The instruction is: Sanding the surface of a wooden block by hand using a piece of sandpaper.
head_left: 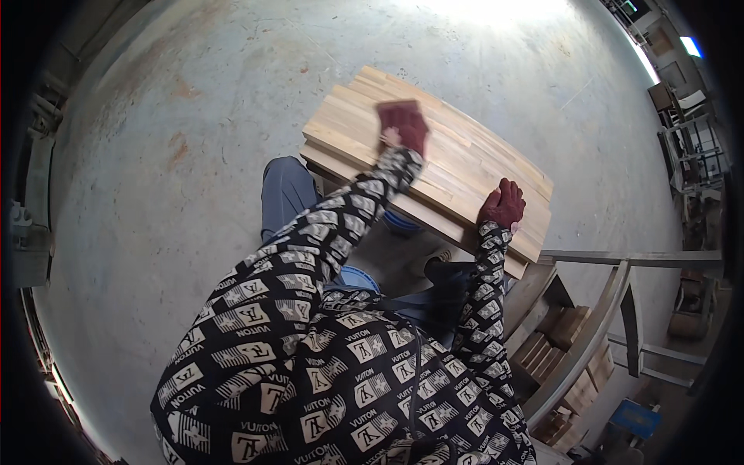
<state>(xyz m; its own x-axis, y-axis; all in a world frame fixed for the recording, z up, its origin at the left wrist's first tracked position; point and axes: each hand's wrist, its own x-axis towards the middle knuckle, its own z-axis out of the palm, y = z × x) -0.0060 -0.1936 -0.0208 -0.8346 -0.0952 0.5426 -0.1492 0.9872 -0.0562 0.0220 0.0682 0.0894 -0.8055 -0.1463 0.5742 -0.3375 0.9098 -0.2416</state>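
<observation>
A pale wooden board [453, 151] made of glued strips lies in front of me, on top of another board [360, 161] whose edge shows below it. My left hand [408, 128], in a dark red glove, is over the top board's left half. Motion smears its fingers. A squarish dark red shape shows at its far side, and I cannot make out whether it is a held thing or the glove. My right hand [504, 204], gloved alike, rests on the boards near their right end, its fingers stretched out with nothing visible in them.
A metal frame [620, 302] stands at my right, with stacked wooden pieces [554, 349] beneath it. A blue round object [358, 279] is between my legs. Racks [697, 155] line the far right. Worn grey-green floor [178, 147] surrounds the boards.
</observation>
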